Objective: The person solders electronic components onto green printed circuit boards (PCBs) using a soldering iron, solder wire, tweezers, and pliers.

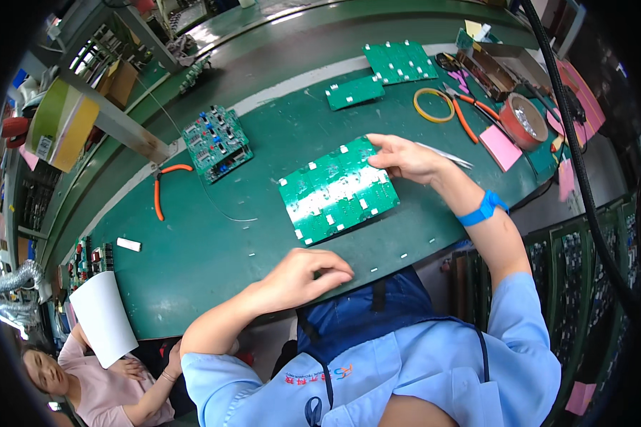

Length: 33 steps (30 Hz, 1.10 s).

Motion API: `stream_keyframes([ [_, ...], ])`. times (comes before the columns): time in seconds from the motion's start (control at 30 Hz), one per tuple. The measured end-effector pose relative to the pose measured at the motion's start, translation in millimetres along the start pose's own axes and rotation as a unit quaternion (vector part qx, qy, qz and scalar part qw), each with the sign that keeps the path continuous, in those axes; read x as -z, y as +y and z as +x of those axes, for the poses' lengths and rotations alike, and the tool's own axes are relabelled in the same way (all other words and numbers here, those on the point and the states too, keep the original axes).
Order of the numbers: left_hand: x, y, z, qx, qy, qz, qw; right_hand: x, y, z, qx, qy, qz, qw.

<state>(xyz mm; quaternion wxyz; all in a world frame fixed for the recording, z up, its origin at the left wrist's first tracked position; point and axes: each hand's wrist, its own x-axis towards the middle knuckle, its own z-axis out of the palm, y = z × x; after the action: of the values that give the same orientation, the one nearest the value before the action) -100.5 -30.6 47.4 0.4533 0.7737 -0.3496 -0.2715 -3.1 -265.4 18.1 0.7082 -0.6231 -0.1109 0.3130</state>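
A green circuit board panel [338, 188] with small white connectors is gripped at its far right corner by my right hand [406, 158], thumb and fingers closed on the edge. The panel tilts and light glares off its middle. At the table's near edge, below the panel and apart from it, is my left hand [303, 277]. Its fingers curl toward the thumb, and whatever the fingertips may hold cannot be made out. A metal tweezers-like tool [445, 155] lies just beyond my right hand. Several tiny white pieces [404, 255] lie along the near edge.
Populated boards [217, 142] are stacked back left beside orange-handled pliers [158, 192]. Two green panels [400, 61] [355, 93] lie at the back. A tape roll [434, 105], orange cutters [466, 114] and pink notes [501, 147] sit right. A co-worker [114, 391] sits lower left near white paper [105, 318].
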Motion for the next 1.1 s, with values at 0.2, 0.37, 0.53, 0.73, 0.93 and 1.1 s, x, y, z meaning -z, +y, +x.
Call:
stream_keyframes([
  [0.2, 40, -11, -9, 0.049, 0.245, 0.082, 0.965, 13, 3, 16, 0.049, 0.007, -0.135, 0.99],
  [0.37, 49, -31, 2, 0.018, 0.305, 0.167, 0.938, 5, 9, 21, 0.072, 0.078, -0.139, 0.985],
  [0.53, 52, -42, 13, 0.05, 0.371, 0.181, 0.909, -1, 11, 19, 0.084, 0.074, -0.106, 0.988],
  [0.73, 53, -56, 22, 0.126, 0.214, -0.166, 0.954, -5, 15, 14, 0.118, 0.072, -0.033, 0.99],
  [0.93, 53, -62, 22, 0.126, 0.23, -0.157, 0.952, -11, 18, 18, 0.144, 0.125, -0.083, 0.978],
  [1.1, 55, -56, 25, 0.12, 0.275, 0.123, 0.946, -7, 16, 14, 0.229, 0.257, -0.276, 0.897],
])
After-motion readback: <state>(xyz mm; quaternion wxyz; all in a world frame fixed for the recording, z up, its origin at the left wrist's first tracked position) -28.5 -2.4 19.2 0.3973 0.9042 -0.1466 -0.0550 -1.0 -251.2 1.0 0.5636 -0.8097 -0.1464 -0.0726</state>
